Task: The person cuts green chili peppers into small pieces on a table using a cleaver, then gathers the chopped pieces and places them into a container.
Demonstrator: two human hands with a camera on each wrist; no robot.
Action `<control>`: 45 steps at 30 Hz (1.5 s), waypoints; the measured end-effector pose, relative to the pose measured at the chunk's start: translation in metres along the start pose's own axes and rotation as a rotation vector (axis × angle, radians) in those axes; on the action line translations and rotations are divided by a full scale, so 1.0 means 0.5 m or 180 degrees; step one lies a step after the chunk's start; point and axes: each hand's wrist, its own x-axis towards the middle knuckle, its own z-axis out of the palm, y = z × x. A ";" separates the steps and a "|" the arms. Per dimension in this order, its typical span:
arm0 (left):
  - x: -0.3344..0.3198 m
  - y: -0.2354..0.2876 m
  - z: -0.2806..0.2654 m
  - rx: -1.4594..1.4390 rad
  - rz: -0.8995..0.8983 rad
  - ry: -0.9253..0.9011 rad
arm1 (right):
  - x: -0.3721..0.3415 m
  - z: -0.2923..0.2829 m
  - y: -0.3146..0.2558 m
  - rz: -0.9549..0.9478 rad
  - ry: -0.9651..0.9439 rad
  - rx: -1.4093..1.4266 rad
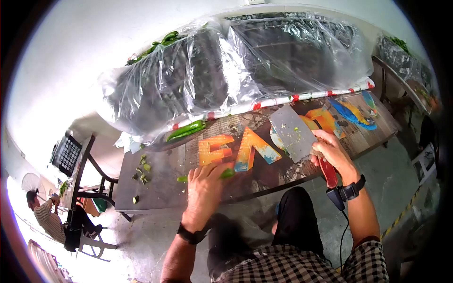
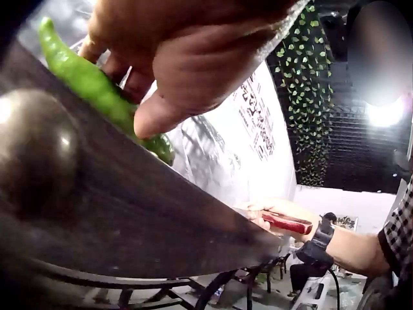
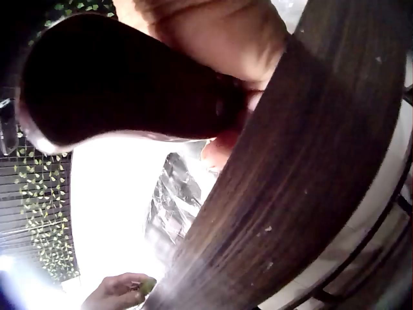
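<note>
My left hand (image 1: 203,191) holds a long green pepper (image 1: 227,173) lying on the table (image 1: 165,165) near its front edge. In the left wrist view, the thumb presses the near side of that pepper (image 2: 93,90), and the other fingers reach over its far side. To the right, my right hand (image 1: 332,151) grips a cleaver by its red handle (image 1: 329,173). The broad grey blade (image 1: 293,134), flecked with small green and pale bits, points away from me over the tabletop. In the right wrist view the handle (image 3: 129,84) looms large and dark.
Two whole green peppers (image 1: 186,131) lie toward the table's back. Cut pepper ends (image 1: 144,170) are scattered at the left. Behind them, clear plastic sheeting (image 1: 188,80) covers a bulky dark pile. A person (image 1: 52,217) sits at another table on the far left.
</note>
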 end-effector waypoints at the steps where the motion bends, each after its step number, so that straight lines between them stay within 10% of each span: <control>1: 0.003 0.002 0.016 -0.0002 0.0127 0.0103 | -0.004 0.003 -0.005 0.0026 -0.0001 0.0035; 8: -0.015 0.014 0.085 -0.0395 -0.0129 0.0489 | -0.013 -0.006 -0.020 0.0243 -0.0015 -0.0332; 21: -0.011 0.023 0.099 -0.0514 -0.0124 0.0875 | -0.090 0.167 -0.118 -0.1853 -0.0633 -0.1767; 45: -0.013 0.025 0.106 -0.0425 -0.0187 0.0848 | -0.087 0.208 -0.139 -0.1262 -0.1105 -0.2433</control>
